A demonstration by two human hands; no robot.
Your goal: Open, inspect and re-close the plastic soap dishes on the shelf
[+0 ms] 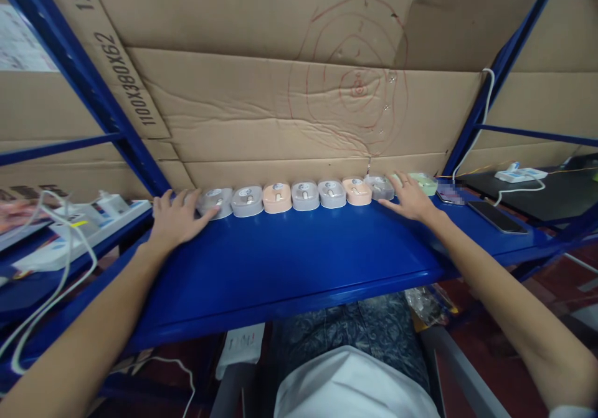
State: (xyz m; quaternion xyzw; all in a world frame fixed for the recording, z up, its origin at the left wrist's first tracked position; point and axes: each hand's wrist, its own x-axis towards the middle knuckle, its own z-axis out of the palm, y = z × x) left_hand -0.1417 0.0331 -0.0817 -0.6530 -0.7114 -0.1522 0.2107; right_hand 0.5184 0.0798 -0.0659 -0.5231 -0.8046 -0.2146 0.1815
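A row of several small rounded cases (pixel 304 195) in grey, peach and pale green lines the back of a blue metal shelf (pixel 289 262), against a cardboard wall. My left hand (pixel 176 217) lies flat at the row's left end, fingertips touching the leftmost grey case (pixel 215 201). My right hand (pixel 407 199) rests flat at the right end, fingers spread over a grey case (pixel 379 187) and beside the pale green one (pixel 424 182). Neither hand grips anything.
A black phone (pixel 498 217) and a blurred small device (pixel 449 192) lie on the shelf to the right. White power strips with cables sit at far left (pixel 88 225) and far right (pixel 519 174). Blue rack uprights (pixel 88 81) flank the shelf.
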